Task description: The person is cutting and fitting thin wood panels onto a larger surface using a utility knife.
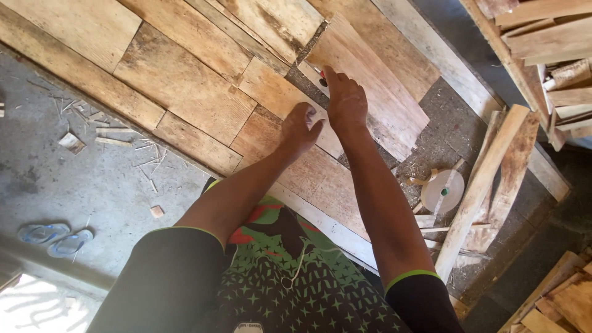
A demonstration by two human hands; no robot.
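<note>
Both my arms reach forward over wooden planks (185,86) laid side by side on the floor. My left hand (301,129) has its fingers curled and presses down on a pale straightedge (311,73) lying across the boards. Just right of it, my right hand (346,102) is closed around a small red pencil (322,76), whose tip touches the wood beside the straightedge at the edge of a lighter plank (376,92). Most of the straightedge is hidden under my hands.
Blue flip-flops (55,237) lie on the concrete at the left, near wood chips (92,123). A round disc (443,190) and long timber lengths (484,185) sit on sawdust at the right. Stacked wood (549,43) fills the upper right, offcuts (561,302) the lower right.
</note>
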